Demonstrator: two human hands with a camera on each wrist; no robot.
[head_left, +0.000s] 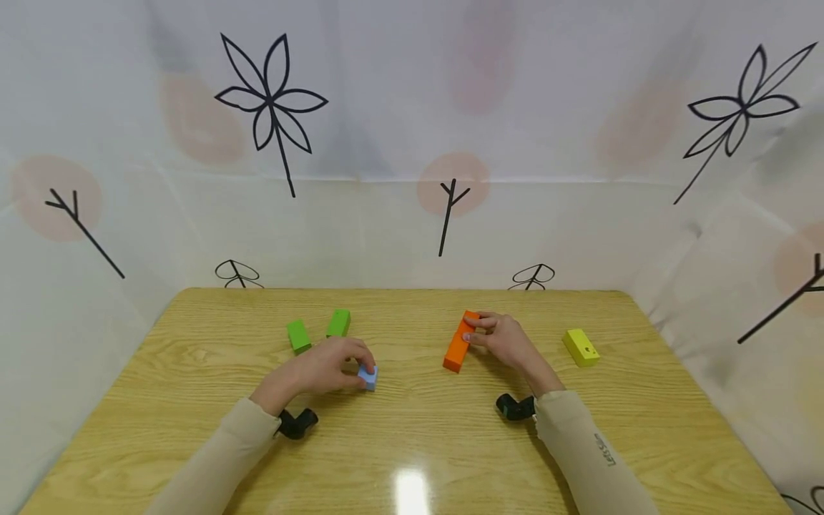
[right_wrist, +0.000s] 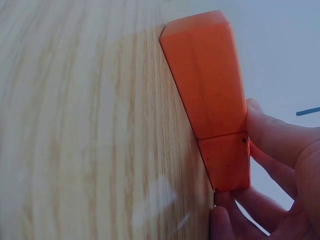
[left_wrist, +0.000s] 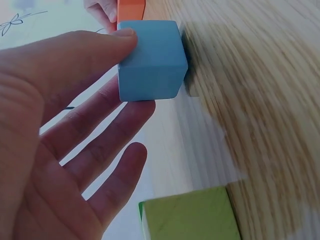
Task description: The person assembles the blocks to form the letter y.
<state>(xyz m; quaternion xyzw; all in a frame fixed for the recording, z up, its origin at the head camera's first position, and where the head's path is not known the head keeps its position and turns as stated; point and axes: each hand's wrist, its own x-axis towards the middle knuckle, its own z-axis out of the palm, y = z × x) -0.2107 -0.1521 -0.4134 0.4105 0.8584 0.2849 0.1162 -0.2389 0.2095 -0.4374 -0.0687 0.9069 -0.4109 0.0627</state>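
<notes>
My left hand [head_left: 327, 366] pinches a small light blue block [head_left: 369, 378] between thumb and fingers, low over the table left of centre. In the left wrist view the thumb lies on one face of the blue block [left_wrist: 152, 62], with fingertips behind it. My right hand [head_left: 506, 342] grips two orange blocks [head_left: 458, 349] lined up end to end on the table. Up close, a seam crosses the orange pair [right_wrist: 207, 85], and the thumb presses on the side near that seam. The other fingers reach round the far end, partly hidden.
Two green blocks [head_left: 299, 336] [head_left: 338, 322] lie on the wooden table [head_left: 412, 422] just beyond my left hand. A yellow block [head_left: 581, 348] with dark spots is to the right of my right hand. Patterned white cloth [head_left: 386, 143] hangs around the table's back and sides.
</notes>
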